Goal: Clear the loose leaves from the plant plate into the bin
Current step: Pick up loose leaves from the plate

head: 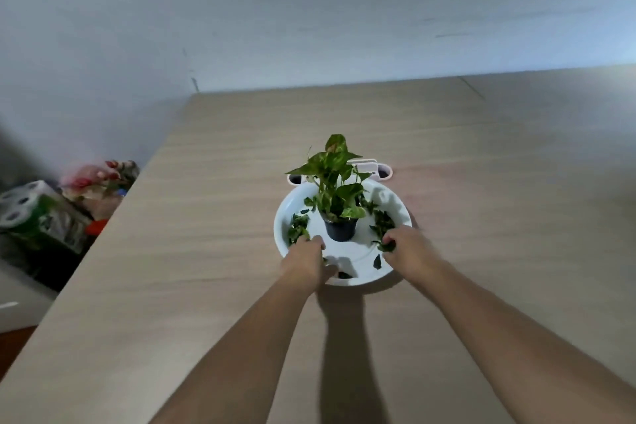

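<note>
a: ok, we've got the plate (358, 263) near mid-table (206, 217), white, round, shallow, raised rim. small dark pot (340, 230) sits upright in its middle with a green-and-yellow variegated plant (335, 182).

b: and the loose leaves?

a: dark green, crumpled, scattered round the pot on the plate floor. we see a clump on the left (296, 229), a clump on the right (382, 222), a few single bits along the near edge (377, 262). they look darker and smaller than the live foliage.

b: hands?

a: both ours, both in the plate. left hand (308, 262) lies over the near-left rim, fingers curled down at the left clump; we can't tell if it grips anything, the back of the hand hides the fingertips. right hand (407, 248) is at the right side, fingertips pinched on a leaf scrap (387, 246).

b: bin?

a: pale pinkish container (373, 170) just behind the plate, mostly hidden by the plant. we can't tell what's inside.

b: anything else?

a: clutter off the table's left edge: a toilet roll pack (38, 213), blurred.
</note>
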Demonstrator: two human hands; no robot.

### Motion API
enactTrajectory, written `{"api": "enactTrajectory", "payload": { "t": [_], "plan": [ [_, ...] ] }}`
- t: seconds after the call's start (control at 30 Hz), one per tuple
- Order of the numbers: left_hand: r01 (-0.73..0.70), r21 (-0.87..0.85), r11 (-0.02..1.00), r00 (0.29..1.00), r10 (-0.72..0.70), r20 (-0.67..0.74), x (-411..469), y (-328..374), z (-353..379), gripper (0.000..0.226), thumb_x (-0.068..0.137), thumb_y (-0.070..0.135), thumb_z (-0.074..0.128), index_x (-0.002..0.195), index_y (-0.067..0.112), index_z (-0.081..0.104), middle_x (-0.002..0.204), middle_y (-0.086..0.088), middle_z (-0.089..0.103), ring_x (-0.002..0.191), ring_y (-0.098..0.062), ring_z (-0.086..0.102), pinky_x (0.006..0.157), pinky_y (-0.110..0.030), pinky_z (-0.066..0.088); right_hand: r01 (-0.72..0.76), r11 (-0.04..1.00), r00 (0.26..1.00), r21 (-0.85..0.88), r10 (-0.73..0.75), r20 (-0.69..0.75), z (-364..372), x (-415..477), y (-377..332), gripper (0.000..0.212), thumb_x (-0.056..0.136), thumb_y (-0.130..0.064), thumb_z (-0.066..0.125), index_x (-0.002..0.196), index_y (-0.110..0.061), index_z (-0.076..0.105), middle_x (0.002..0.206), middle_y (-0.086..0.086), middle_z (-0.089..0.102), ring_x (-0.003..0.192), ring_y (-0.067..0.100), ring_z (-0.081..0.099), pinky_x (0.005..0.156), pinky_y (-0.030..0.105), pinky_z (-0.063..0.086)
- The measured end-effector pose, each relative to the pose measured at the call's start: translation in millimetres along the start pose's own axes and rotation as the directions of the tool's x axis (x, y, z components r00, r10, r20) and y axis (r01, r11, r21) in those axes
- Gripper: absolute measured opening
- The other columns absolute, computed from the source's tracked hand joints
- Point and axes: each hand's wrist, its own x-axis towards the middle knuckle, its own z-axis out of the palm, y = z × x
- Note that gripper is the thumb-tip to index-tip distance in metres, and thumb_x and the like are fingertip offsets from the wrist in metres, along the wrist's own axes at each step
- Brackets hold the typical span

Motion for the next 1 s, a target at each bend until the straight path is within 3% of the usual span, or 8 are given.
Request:
{"api": "enactTrajectory", "payload": {
  "t": [0.17, 0.33, 0.43, 0.5, 0.6, 0.7, 0.8, 1.0],
  "plan": [
    [-0.026, 0.253, 0.967, 0.988, -0.013, 0.154, 37.5, 7.6, 17.7, 0.076, 0.072, 0.057, 0.069, 0.132, 0.02, 0.04, 0.128, -0.012, 0.044, 0.118, -0.035, 0.051, 0.094, -0.047, 0.048, 0.023, 0.947, 0.991, -0.32, 0.021, 0.134, 14.2, 41.7, -9.5, 0.052, 0.073, -0.041, 0.074, 0.115, -0.015, 0.057, 0.119, 0.007, 0.058, 0.109, 0.03, 0.057, 0.09, 0.04, 0.051],
    [0.002, 0.224, 0.975, 0.994, -0.027, 0.109, 53.4, 9.9, 34.0, 0.068, 0.074, 0.04, 0.074, 0.13, 0.022, 0.04, 0.127, -0.01, 0.041, 0.12, -0.035, 0.044, 0.089, -0.045, 0.049, 0.064, 0.862, 0.971, -0.503, 0.062, 0.229, 26.3, 58.1, -9.0, 0.066, 0.071, -0.049, 0.074, 0.123, -0.016, 0.052, 0.118, 0.008, 0.053, 0.109, 0.028, 0.056, 0.091, 0.036, 0.046],
    [-0.003, 0.128, 0.992, 0.993, -0.013, 0.119, 55.2, 7.9, 34.4, 0.055, 0.077, 0.028, 0.074, 0.123, 0.02, 0.046, 0.121, -0.012, 0.045, 0.116, -0.036, 0.049, 0.089, -0.047, 0.052, 0.023, 0.937, 0.966, -0.35, 0.069, 0.248, 27.9, 63.1, -7.6, 0.041, 0.075, -0.025, 0.075, 0.111, -0.016, 0.059, 0.111, 0.009, 0.057, 0.105, 0.031, 0.06, 0.082, 0.036, 0.049],
    [-0.016, 0.064, 0.998, 0.991, 0.007, 0.136, 55.4, 7.1, 32.6, 0.046, 0.075, 0.024, 0.075, 0.114, 0.015, 0.052, 0.115, -0.013, 0.048, 0.106, -0.037, 0.055, 0.087, -0.047, 0.053, -0.054, 0.983, 0.973, -0.176, 0.092, 0.211, 30.9, 65.8, -2.8, 0.013, 0.081, -0.003, 0.06, 0.088, -0.014, 0.064, 0.095, 0.011, 0.061, 0.094, 0.034, 0.063, 0.071, 0.034, 0.046],
    [-0.057, -0.046, 0.997, 0.987, 0.064, 0.149, 54.8, 6.3, 32.9, 0.026, 0.074, 0.015, 0.074, 0.095, 0.009, 0.06, 0.106, -0.013, 0.051, 0.095, -0.037, 0.059, 0.081, -0.042, 0.053, -0.107, 0.99, 0.971, -0.094, 0.125, 0.206, 35.8, 66.5, 1.6, 0.023, 0.082, 0.007, 0.046, 0.071, -0.007, 0.06, 0.077, 0.014, 0.062, 0.072, 0.028, 0.056, 0.066, 0.034, 0.048],
    [-0.118, -0.114, 0.987, 0.978, 0.135, 0.16, 53.2, 7.9, 34.6, 0.01, 0.072, 0.005, 0.071, 0.081, 0.006, 0.067, 0.09, -0.01, 0.056, 0.091, -0.035, 0.062, 0.073, -0.035, 0.05, -0.119, 0.992, 0.971, -0.032, 0.123, 0.203, 38.4, 67.0, 3.8, 0.026, 0.08, 0.01, 0.045, 0.067, -0.006, 0.061, 0.076, 0.019, 0.067, 0.069, 0.03, 0.06, 0.069, 0.038, 0.055],
    [-0.142, -0.145, 0.979, 0.965, 0.169, 0.2, 51.3, 9.7, 37.2, 0.017, 0.071, -0.004, 0.061, 0.077, 0.006, 0.073, 0.087, -0.015, 0.072, 0.087, -0.031, 0.066, 0.073, -0.035, 0.052, -0.111, 0.994, 0.975, 0.001, 0.109, 0.194, 37.5, 67.3, 6.2, 0.027, 0.075, 0.012, 0.044, 0.069, -0.002, 0.065, 0.082, 0.02, 0.072, 0.078, 0.036, 0.067, 0.073, 0.043, 0.06],
    [-0.104, -0.246, 0.964, 0.983, 0.137, 0.122, 49.2, 6.2, 31.9, 0.02, 0.069, -0.007, 0.058, 0.074, 0.004, 0.075, 0.083, -0.015, 0.076, 0.083, -0.025, 0.068, 0.073, -0.034, 0.056, -0.115, 0.992, 0.989, 0.047, 0.11, 0.097, 18.7, 69.1, 12.1, 0.025, 0.079, 0.007, 0.054, 0.075, -0.011, 0.071, 0.079, 0.008, 0.067, 0.077, 0.028, 0.065, 0.075, 0.033, 0.055]
  ]
}}
